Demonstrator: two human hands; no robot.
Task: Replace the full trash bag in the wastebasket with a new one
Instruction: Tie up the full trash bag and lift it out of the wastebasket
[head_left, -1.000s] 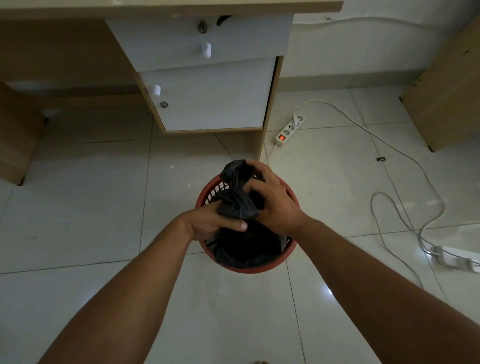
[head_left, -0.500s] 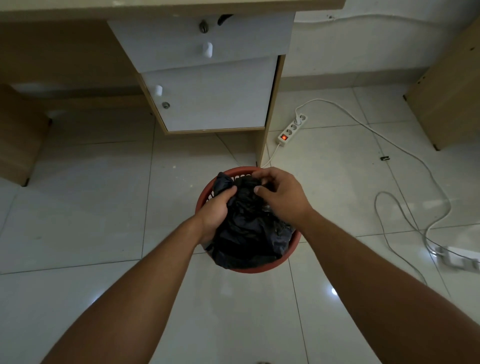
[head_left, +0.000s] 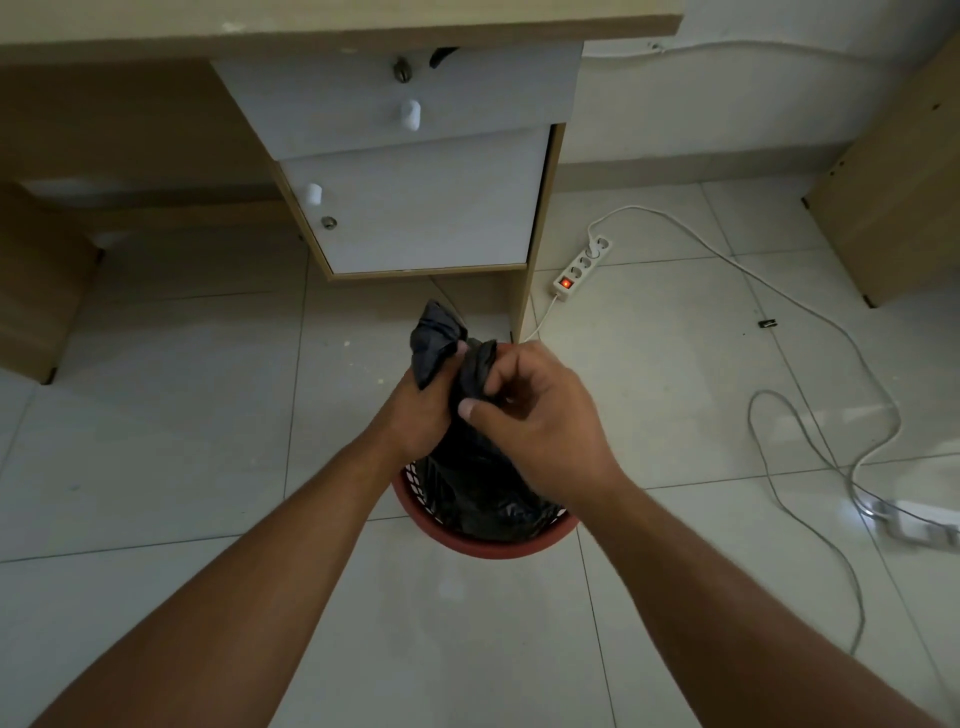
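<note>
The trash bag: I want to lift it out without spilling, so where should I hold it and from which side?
Hold the gathered neck of the bag, coming from above. The loose top is already bunched there between the left hand and right hand, while the bulky body sits down in the red basket, whose walls block a side grip. Pulling straight up probably keeps the mouth shut.

No text, label, brand, number or sign can be read anywhere here.

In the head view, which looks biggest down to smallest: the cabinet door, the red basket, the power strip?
1. Cabinet door.
2. Red basket, partly hidden by the arms and bag.
3. Power strip.
The basket is nearer the camera, so true sizes stay unsure.
</note>
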